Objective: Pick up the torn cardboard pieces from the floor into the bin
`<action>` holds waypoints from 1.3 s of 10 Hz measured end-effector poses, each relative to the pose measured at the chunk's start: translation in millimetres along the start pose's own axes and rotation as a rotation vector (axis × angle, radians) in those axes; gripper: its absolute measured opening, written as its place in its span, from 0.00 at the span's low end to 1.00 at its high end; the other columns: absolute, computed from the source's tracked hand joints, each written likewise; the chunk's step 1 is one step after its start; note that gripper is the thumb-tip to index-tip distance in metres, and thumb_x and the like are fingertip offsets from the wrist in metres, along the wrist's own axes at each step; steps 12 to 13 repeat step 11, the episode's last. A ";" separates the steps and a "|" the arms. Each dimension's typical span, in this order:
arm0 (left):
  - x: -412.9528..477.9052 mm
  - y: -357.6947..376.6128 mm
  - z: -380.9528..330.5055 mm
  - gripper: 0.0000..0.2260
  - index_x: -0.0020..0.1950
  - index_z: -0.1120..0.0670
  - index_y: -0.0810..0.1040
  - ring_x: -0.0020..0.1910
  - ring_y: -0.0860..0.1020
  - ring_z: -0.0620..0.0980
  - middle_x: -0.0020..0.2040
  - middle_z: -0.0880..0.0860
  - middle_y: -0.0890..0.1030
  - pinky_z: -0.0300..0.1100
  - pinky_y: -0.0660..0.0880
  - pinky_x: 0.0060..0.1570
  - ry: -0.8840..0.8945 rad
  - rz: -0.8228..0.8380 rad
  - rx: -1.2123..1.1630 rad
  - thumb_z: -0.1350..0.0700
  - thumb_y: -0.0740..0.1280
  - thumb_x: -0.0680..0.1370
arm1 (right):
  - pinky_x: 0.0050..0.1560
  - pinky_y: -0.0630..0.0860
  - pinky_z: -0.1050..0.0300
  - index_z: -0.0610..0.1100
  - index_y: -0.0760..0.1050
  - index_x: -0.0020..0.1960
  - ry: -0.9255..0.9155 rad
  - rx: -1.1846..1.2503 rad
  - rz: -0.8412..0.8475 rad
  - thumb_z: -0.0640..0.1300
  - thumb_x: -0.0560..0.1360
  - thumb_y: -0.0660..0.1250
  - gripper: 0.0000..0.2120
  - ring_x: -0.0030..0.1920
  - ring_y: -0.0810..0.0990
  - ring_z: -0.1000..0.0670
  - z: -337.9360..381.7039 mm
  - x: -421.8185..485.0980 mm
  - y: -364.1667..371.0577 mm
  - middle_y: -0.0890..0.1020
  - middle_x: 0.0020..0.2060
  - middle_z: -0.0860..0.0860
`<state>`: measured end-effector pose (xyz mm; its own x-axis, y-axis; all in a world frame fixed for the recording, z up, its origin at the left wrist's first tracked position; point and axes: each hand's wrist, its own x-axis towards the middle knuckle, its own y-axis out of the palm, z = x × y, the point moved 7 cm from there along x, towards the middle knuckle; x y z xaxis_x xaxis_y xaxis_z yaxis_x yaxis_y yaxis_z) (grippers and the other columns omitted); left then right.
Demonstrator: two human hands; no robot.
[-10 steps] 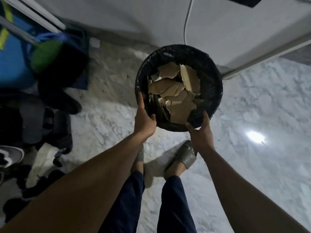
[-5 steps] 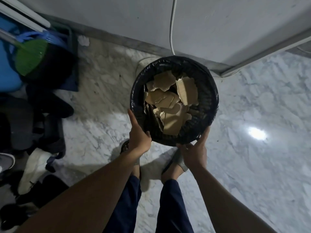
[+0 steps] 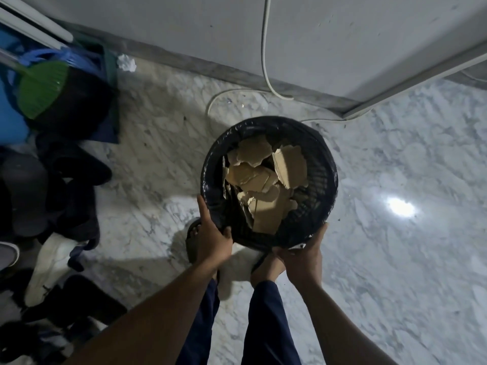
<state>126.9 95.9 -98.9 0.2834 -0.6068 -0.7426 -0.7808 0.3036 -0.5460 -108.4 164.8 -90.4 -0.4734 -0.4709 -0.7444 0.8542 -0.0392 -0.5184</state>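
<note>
Holding the bin (image 3: 324, 164) by its near rim, left hand (image 3: 213, 238) and right hand (image 3: 303, 256) clamp opposite sides, cardboard (image 3: 263, 180) inside.

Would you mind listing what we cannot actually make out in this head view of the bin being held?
- Bin base and depth: buried under the torn cardboard pieces.
- Whether the bin touches the floor: its own body hides the underside.
- Right hand grip: fingers tucked beneath the rim.
- Left hand: thumb over the rim, fingers behind the wall.
- Dark pile at left: too dim to identify.
</note>
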 end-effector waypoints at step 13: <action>26.0 -13.0 -104.7 0.38 0.81 0.54 0.54 0.75 0.62 0.57 0.81 0.53 0.51 0.51 0.70 0.66 0.382 -0.056 0.429 0.46 0.69 0.78 | 0.78 0.56 0.41 0.47 0.50 0.81 -0.385 -0.466 0.000 0.53 0.78 0.68 0.40 0.80 0.52 0.46 109.3 35.0 -21.5 0.51 0.81 0.50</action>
